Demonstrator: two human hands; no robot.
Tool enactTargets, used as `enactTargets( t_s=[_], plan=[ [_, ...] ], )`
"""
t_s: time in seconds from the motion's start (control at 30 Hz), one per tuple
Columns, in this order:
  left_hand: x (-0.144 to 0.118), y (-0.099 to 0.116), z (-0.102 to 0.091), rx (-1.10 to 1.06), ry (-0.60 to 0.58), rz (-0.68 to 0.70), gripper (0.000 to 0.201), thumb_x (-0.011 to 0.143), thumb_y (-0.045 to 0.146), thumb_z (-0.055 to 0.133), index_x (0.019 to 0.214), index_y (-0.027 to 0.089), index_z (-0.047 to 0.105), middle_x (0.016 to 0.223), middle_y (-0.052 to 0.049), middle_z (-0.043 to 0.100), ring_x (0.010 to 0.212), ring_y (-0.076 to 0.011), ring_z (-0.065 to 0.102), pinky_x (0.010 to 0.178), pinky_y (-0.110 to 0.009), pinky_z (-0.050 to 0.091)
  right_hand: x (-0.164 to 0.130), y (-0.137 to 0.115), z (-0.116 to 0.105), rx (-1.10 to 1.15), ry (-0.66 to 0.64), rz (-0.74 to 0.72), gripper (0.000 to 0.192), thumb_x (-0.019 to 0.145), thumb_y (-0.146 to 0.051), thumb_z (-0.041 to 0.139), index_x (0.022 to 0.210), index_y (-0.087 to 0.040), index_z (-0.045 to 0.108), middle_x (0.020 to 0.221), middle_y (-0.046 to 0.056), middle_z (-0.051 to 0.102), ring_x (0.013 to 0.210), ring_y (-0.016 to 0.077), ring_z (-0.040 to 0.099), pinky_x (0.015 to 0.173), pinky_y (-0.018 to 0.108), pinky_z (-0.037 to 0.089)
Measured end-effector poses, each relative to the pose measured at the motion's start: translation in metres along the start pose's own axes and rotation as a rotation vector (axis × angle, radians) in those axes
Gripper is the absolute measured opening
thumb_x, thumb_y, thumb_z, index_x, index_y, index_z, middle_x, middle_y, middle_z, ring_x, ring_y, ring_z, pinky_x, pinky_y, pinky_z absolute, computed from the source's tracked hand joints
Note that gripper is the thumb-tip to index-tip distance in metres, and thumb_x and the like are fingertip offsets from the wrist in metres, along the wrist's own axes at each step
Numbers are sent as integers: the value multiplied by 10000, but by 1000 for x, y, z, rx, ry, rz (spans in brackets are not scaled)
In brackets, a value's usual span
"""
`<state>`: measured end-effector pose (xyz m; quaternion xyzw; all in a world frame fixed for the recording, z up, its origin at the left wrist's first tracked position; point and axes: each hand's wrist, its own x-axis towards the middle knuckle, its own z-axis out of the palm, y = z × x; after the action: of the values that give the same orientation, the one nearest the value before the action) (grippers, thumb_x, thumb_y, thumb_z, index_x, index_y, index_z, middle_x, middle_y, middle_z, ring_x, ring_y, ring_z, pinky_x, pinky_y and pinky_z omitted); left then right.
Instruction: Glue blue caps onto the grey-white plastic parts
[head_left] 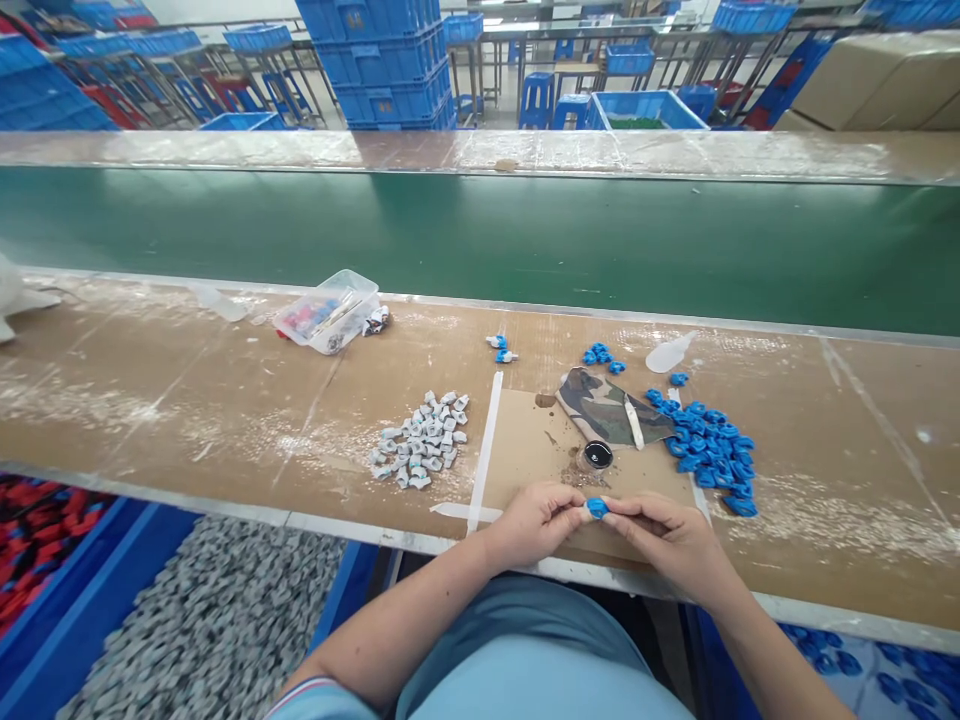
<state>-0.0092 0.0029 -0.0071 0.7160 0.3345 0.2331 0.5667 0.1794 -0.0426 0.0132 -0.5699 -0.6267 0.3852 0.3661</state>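
Between the fingertips of my left hand (546, 520) and my right hand (664, 535) is a small blue plastic part (597, 508). Both hands pinch it at the table's front edge. Just beyond it stands a small round cup of dark liquid (598, 455). A camouflage cloth (600, 400) lies behind the cup, with a white slim tool (634, 421) on it. To the right spreads a pile of blue plastic parts (709, 445); to the left, a pile of grey plastic parts (424, 440). Two joined blue-and-white pieces (502, 350) rest farther back.
A clear plastic box (330, 312) with assorted items stands at the back left. Behind the table runs a green conveyor belt (480, 235). Below the front edge are blue crates, one holding grey parts (217, 610). Stacked blue crates (379, 65) stand beyond the belt.
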Motion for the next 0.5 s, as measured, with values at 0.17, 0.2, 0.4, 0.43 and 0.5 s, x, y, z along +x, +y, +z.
enactTargets(
  t_s=[0.17, 0.2, 0.4, 0.43, 0.5],
  plan=[
    [-1, 2, -2, 36, -52, 29, 265, 879, 326, 414, 787, 158, 597, 706, -23, 596, 666, -131, 518, 644, -224, 406, -3, 2, 3, 150, -46, 179, 302, 753, -435, 646, 918, -197, 730, 762, 67, 737, 681, 186, 690, 646, 273, 572],
    [-2, 3, -2, 40, -54, 39, 271, 884, 326, 402, 792, 157, 593, 720, -27, 600, 676, -134, 521, 654, -228, 407, -3, 3, 4, 171, -53, 201, 319, 753, -448, 643, 919, -189, 727, 733, 64, 732, 662, 183, 685, 631, 272, 570],
    [-1, 3, -2, -13, -33, 19, 260, 871, 319, 416, 724, 163, 564, 680, -16, 572, 660, -131, 514, 642, -229, 402, -3, 3, 10, 157, -35, 183, 293, 747, -460, 638, 732, -180, 724, 612, 43, 688, 578, 161, 635, 552, 249, 533],
    [0, 3, -2, -13, -27, 9, 258, 867, 315, 419, 707, 164, 554, 666, -12, 561, 652, -130, 510, 637, -230, 400, -3, 2, 12, 136, -22, 168, 284, 752, -450, 634, 710, -183, 720, 606, 40, 685, 576, 160, 632, 551, 248, 528],
    [0, 5, 1, 5, -11, -17, 257, 864, 305, 415, 684, 168, 535, 644, -6, 545, 640, -130, 504, 629, -232, 395, -2, 1, 14, 94, 2, 141, 265, 767, -430, 621, 709, -193, 721, 607, 34, 687, 583, 163, 637, 560, 252, 528]
  ],
)
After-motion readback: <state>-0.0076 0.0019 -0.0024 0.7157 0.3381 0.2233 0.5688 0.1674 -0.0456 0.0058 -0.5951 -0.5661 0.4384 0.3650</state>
